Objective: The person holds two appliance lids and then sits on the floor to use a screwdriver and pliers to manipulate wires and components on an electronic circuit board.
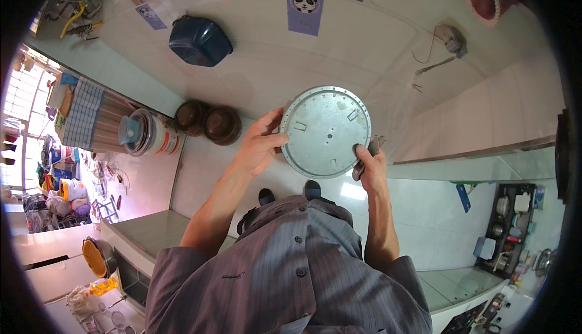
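Out in front of my body I hold a round, pale metal plate by its edge. Small holes run along its raised rim, and slots and a hole at the centre mark its flat face. My left hand grips the left side, thumb on the face and fingers partly hidden behind. On the lower right, my right hand pinches the rim with its thumb. A crumpled-looking dark grey-brown piece is also in this hand; its kind cannot be made out.
Dark blue basin and two brown pots stand beyond my left hand. A white bucket is farther left. Hooked metal utensils hang at the upper right. A counter edge lies lower left, a dark rack lower right.
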A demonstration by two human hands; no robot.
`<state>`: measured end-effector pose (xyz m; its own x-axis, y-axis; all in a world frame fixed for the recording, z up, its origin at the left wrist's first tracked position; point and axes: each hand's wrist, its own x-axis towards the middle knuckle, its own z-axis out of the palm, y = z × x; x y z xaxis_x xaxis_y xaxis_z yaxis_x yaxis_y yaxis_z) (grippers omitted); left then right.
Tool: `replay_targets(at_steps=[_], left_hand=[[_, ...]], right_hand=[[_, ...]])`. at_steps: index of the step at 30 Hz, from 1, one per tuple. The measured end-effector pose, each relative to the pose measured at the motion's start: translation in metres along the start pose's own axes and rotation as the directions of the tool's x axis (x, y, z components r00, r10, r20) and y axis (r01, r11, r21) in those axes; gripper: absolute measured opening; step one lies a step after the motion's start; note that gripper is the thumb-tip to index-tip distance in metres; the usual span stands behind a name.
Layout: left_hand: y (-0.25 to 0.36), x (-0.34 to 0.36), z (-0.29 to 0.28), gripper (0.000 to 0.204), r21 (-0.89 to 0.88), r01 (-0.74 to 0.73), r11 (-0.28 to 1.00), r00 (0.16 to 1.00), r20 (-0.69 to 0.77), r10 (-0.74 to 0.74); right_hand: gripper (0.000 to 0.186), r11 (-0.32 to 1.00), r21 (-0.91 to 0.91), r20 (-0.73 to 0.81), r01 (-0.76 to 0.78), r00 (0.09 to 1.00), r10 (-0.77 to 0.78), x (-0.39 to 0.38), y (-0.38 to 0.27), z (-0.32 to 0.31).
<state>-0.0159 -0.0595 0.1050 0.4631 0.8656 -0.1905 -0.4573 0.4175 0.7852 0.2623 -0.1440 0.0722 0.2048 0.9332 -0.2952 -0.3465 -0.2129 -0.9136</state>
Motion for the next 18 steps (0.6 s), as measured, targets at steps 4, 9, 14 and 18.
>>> replay_targets(at_steps=[4,9,14,18], left_hand=[[0.001,-0.004,0.002,0.064,0.007,0.009,1.000,1.000,-0.028,-0.009],[0.002,-0.009,-0.001,0.062,-0.024,-0.038,0.999,0.999,0.021,0.039],[0.004,-0.014,-0.003,0.060,-0.031,-0.055,0.998,0.998,-0.005,0.055],[0.005,-0.018,-0.004,0.058,-0.047,-0.070,0.996,0.997,-0.031,0.069]], right_hand=[[0.031,1.000,0.018,-0.001,-0.017,1.000,0.017,-0.004,-0.006,-0.002],[0.036,0.998,0.068,0.046,-0.007,0.999,0.004,-0.006,-0.008,-0.001],[0.047,1.000,0.004,0.118,0.013,0.993,-0.013,-0.005,-0.020,0.002],[0.048,1.000,-0.005,0.160,0.029,0.987,-0.028,-0.001,-0.023,0.005]])
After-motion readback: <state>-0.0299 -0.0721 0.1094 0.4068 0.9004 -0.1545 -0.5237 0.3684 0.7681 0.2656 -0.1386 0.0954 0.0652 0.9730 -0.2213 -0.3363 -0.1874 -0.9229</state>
